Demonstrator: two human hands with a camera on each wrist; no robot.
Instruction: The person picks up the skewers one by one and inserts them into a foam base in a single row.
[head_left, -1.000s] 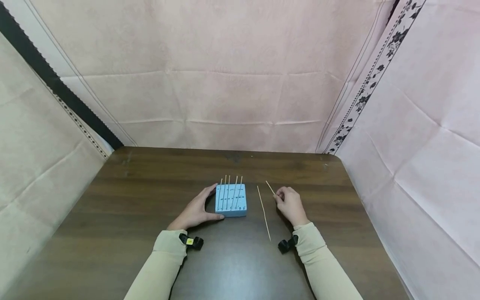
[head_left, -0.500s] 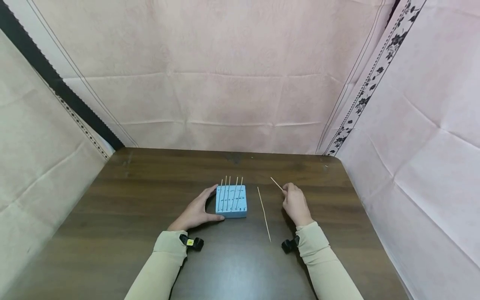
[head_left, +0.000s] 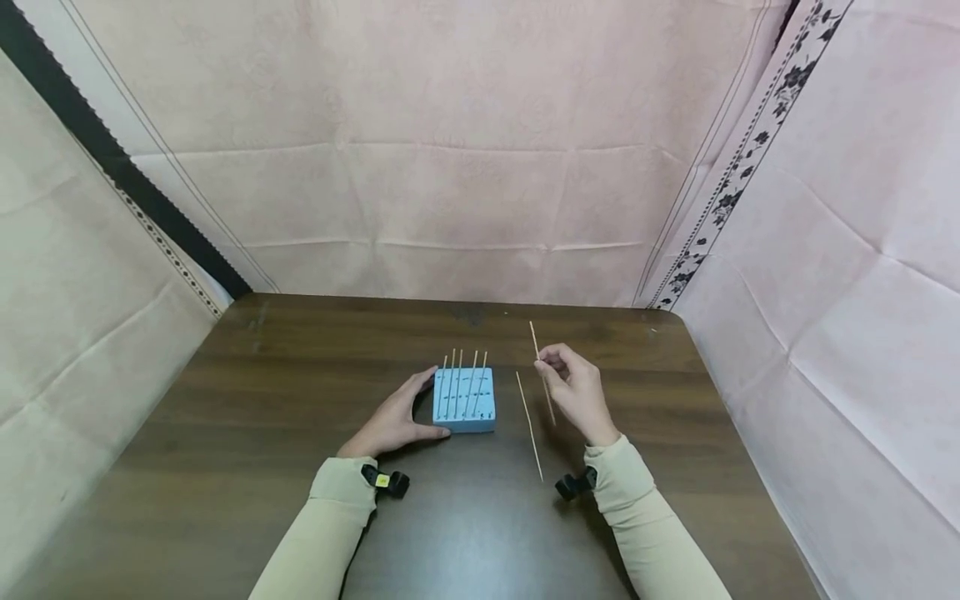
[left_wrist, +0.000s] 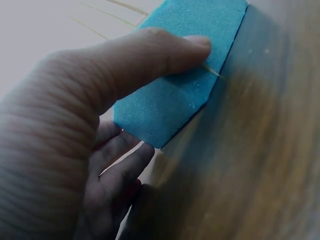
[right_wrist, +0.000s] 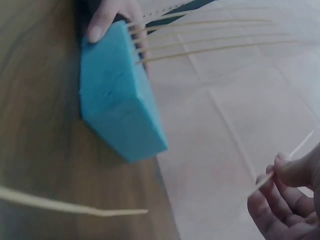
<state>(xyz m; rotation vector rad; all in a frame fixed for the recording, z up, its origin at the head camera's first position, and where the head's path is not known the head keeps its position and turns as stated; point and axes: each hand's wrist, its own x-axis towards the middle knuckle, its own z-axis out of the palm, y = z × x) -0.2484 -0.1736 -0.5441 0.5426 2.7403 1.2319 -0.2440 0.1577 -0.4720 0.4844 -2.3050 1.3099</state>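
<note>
A light blue foam block (head_left: 465, 427) sits on the table with several thin wooden skewers (head_left: 475, 367) standing up out of its top. My left hand (head_left: 390, 423) grips the block's left side; in the left wrist view the thumb (left_wrist: 165, 52) presses on the front face while the other fingers reach round the far side. To the right, my right hand (head_left: 577, 393) pinches another skewer (head_left: 533, 335) between thumb and fingertips, above the table and nearly upright. One loose skewer (head_left: 529, 427) lies on the table between the block and my right hand.
The dark wooden table (head_left: 300, 350) ends at a pale cloth backdrop (head_left: 450, 192) behind. More cloth hangs along the left and right sides. Each wrist wears a small black camera, such as the one on the right (head_left: 574, 485).
My right hand has first drawn to the right, then lifted and come back left. The skewer in it has swung from slanting to nearly upright. The left hand and block stay put.
</note>
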